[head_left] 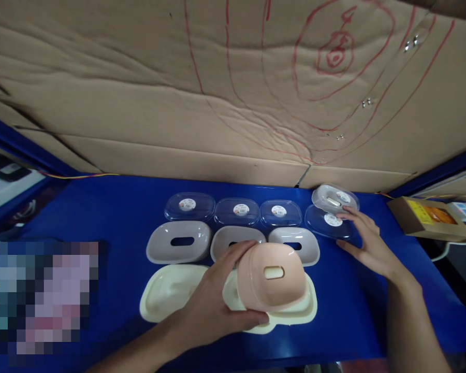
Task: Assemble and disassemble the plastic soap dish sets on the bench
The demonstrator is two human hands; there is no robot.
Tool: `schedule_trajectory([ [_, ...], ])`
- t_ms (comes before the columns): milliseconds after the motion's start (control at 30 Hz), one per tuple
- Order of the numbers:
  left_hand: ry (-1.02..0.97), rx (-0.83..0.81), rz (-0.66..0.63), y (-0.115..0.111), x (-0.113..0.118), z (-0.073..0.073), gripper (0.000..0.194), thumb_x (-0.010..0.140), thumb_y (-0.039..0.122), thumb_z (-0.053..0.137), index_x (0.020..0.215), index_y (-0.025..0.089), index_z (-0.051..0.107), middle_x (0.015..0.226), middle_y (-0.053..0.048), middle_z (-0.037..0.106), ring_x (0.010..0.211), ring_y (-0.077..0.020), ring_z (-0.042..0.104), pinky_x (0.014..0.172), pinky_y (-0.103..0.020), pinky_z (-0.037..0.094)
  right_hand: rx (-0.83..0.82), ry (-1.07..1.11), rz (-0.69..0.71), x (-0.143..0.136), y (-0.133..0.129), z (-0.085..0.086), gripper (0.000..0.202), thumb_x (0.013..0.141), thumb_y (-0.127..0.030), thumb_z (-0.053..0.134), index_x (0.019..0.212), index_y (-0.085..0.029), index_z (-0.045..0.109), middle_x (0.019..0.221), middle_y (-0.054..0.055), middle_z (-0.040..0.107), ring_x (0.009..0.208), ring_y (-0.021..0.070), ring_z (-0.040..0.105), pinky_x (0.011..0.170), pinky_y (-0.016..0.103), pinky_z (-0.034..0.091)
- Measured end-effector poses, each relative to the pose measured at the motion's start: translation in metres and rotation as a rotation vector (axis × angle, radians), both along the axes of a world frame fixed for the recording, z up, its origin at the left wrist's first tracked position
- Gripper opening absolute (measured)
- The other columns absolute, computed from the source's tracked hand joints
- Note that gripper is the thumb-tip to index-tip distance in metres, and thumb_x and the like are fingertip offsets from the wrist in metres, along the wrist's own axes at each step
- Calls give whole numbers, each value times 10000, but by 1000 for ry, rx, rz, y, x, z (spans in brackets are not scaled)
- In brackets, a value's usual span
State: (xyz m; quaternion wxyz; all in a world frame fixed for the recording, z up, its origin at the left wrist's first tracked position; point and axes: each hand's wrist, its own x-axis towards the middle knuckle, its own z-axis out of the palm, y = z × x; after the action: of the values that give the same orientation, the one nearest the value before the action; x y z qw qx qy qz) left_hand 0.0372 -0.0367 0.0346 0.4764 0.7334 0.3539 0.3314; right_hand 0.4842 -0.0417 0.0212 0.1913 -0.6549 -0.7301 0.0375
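My left hand [217, 298] is wrapped round a peach slotted cover [291, 285], an oval piece with a small slot in its middle. It is held over the cream oval trays [166, 295] and hides part of them. My right hand [367, 241] reaches to the back right, fingers spread at the edge of a clear oval lid [318, 220] with a round label. On that lid's far side rests a smaller translucent piece [322, 196], also labelled, near my index fingertip. Whether the fingertips press on either one, I cannot tell.
Three more clear labelled lids [202, 212] lie in a row at the back of the blue table [101, 217]. Before them sit three grey slotted covers [157, 251]. A cardboard wall [140, 119] stands behind, and an open carton [407, 220] is at the right.
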Motion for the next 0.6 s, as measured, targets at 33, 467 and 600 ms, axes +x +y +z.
schedule_trajectory([
  [33, -2, -2, -2, 0, 0, 0, 1053, 717, 505, 983, 1606, 320, 449, 1582, -138, 567, 1416, -419, 586, 1186, -580, 494, 4, -13, -4, 0, 1, -3, 479, 966, -504, 658, 1415, -350, 592, 1632, 111, 513, 1487, 463, 472, 1168, 769, 359],
  [467, 3, -4, -29, 0, 3, 2, 1055, 725, 533, 973, 1610, 302, 448, 1575, -134, 576, 1416, -404, 594, 1191, -556, 497, 74, 166, 123, -68, -4, 10, 585, 1071, -597, 510, 1630, -433, 453, 1710, 75, 437, 1569, 405, 418, 1245, 688, 360],
  [600, -29, 18, -33, -1, 2, 2, 1044, 745, 630, 942, 1611, 310, 454, 1571, -135, 580, 1419, -406, 592, 1189, -559, 498, -88, 331, 564, -134, -26, 22, 1094, 846, -855, 680, 1725, -365, 253, 1775, 116, 321, 1584, 430, 402, 1223, 595, 465],
])
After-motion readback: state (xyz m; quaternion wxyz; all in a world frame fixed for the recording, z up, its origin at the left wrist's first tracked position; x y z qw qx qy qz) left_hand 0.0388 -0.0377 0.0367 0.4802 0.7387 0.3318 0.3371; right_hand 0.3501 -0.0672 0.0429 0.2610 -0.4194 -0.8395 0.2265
